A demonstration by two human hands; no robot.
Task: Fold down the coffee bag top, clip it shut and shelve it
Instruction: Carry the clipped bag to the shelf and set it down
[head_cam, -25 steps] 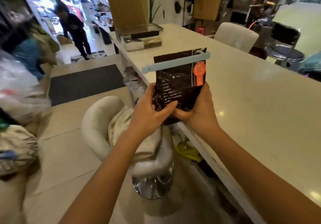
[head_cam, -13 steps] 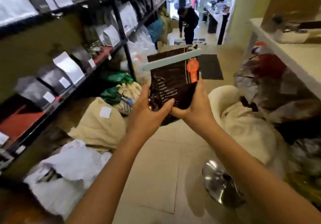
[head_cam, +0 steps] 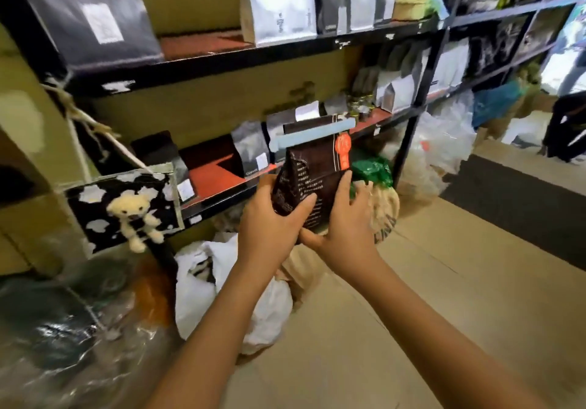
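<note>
Hands: the left hand (head_cam: 272,218) and the right hand (head_cam: 341,224) are both wrapped around the low part of the coffee bag (head_cam: 312,183); the fingers curl on its sides and the thumbs press on its front
Where the bag is: it is up in the air, standing straight, in front of the lower shelf (head_cam: 218,174), and not on it yet
Clip: a long pale blue clip (head_cam: 312,136) runs across the bag near the top, and a bit of the bag top sticks up above it
Could go wrong, bump: the clip is wider than the bag, so I think its ends could hit the other bags (head_cam: 250,151) on the shelf and knock them over
Could go wrong, slip: the hands hold only the bottom, so the bag could tip when it goes in
Could go wrong, fall: if the bag is set too near the red front edge, it could drop onto the white sacks (head_cam: 203,278) on the floor
Could go wrong, clip pops: a hard push on the clip could make it come off
Hard to see, fold: I cannot tell how the top is folded under the clip
Hard to see, bottom: the hands hide the bottom of the bag
Hard to see, room: the bag covers part of the shelf, so I cannot tell how much room is behind it
Hard to see, words: the print on the bag is too small to read
Hard to see, edges: the bags at the sides look blurry, and a dark shape at the far right is cut off
</note>
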